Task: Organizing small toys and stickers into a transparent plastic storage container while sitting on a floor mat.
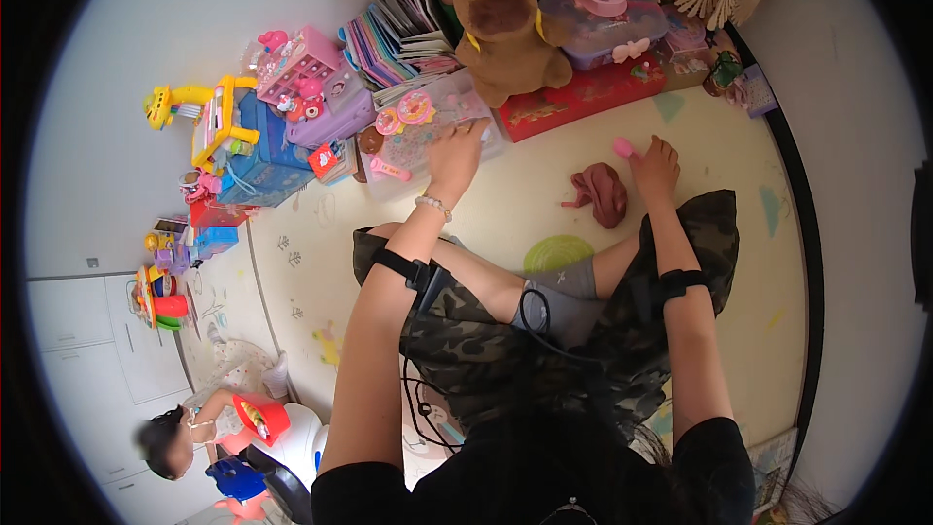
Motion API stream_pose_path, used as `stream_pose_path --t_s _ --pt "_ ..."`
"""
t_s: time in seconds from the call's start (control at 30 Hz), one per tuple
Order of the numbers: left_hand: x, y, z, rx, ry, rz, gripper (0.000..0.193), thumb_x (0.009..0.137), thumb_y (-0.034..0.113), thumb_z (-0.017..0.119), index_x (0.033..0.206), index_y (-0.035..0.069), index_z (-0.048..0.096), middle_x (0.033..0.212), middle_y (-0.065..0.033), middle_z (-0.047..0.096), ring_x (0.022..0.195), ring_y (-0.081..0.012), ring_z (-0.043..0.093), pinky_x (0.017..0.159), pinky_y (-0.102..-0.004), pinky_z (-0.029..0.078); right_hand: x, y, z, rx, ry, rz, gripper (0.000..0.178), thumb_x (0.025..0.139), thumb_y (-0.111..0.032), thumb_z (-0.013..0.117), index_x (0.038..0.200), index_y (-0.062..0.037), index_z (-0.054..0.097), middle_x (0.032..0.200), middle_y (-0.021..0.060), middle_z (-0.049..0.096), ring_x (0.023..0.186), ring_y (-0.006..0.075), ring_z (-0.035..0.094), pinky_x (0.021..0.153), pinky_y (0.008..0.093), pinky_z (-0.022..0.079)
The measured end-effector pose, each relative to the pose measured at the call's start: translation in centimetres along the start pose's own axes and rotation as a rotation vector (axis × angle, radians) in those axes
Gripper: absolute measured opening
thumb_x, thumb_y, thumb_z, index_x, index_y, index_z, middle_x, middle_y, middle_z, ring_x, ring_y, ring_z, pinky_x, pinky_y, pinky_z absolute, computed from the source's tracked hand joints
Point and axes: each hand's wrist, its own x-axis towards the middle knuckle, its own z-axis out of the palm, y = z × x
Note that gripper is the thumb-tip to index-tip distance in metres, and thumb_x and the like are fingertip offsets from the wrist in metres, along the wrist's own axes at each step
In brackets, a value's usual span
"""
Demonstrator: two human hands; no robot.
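Pink rounded item (623,148) sits at the thumb and fingertips of the right hand (656,170), on its left side, just above the pale floor mat (768,350); right hand looks closed on it in a light pinch, exact kind of item too small to tell. Maroon cloth (607,199) lies crumpled on the mat, near side of the pink rounded item and left of the right wrist, not held.

Left hand (455,157) is over the right part of a clear plastic box (465,89), fingers pointing far and right; cannot tell if it grips the edge or only rests. On the box, left of that hand: pink round toy (416,107), brown round piece (370,140), pink stick toy (391,169). Beaded bracelet (434,204) on the left wrist, black strap on each forearm.

Far side: brown plush toy (505,63) by a long red box (593,94), see-through case (607,44) with a pink ring on top. Far left: row of books (389,49), purple case (335,119), blue bin (267,160).

Near left: another person in patterned clothes, one arm by a red container (264,418)
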Motion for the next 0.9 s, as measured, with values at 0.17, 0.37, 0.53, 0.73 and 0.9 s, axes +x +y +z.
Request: stream_pose_path --t_s 0.17,0.37,0.53,0.73,0.9 --pt "1.3 6.9 -0.6 -0.238 -0.060 0.071 0.047 0.078 0.014 0.064 0.122 0.014 0.049 0.092 -0.0068 0.065 0.086 -0.0251 0.061 0.064 -0.0380 0.052 0.8 -0.5 -0.3 0.468 0.117 -0.111 0.047 0.079 -0.020 0.064 0.121 -0.0044 0.052 0.115 0.0164 0.056 0.109 0.0353 0.050 0.092 0.0452 0.041" --pt "1.3 11.4 7.4 -0.175 -0.085 0.048 0.034 0.077 0.013 0.064 0.107 0.008 0.050 0.088 -0.0090 0.064 0.086 -0.0253 0.062 0.062 -0.0368 0.053 0.3 -0.5 0.2 0.650 0.068 -0.061 0.032 0.079 -0.017 0.062 0.109 -0.0058 0.060 0.107 0.0169 0.060 0.103 0.0372 0.053 0.089 0.0444 0.043" --pt "0.8 13.7 9.8 -0.128 -0.032 0.020 0.028 0.076 0.012 0.062 0.102 0.008 0.053 0.094 -0.0098 0.062 0.088 -0.0263 0.062 0.063 -0.0375 0.053 0.1 0.7 0.6 0.705 0.015 0.029 0.027 0.079 -0.015 0.061 0.105 -0.0050 0.063 0.102 0.0169 0.063 0.099 0.0353 0.057 0.086 0.0425 0.045" --pt "0.2 11.2 5.0 -0.344 -0.126 0.071 0.027 0.081 0.018 0.061 0.106 0.011 0.054 0.098 -0.0075 0.060 0.086 -0.0280 0.063 0.064 -0.0390 0.052 0.8 0.2 1.4 0.738 0.009 -0.014 0.025 0.079 -0.015 0.059 0.103 -0.0069 0.065 0.102 0.0155 0.064 0.097 0.0343 0.059 0.085 0.0420 0.047" --pt "1.7 5.5 0.4 -0.342 -0.105 -0.049 0.027 0.082 0.020 0.060 0.106 0.006 0.057 0.093 -0.0180 0.063 0.077 -0.0339 0.064 0.066 -0.0447 0.050 0.8 0.1 1.5 0.681 0.003 -0.043 0.024 0.079 -0.015 0.059 0.102 -0.0078 0.065 0.101 0.0148 0.064 0.095 0.0346 0.060 0.083 0.0419 0.047"
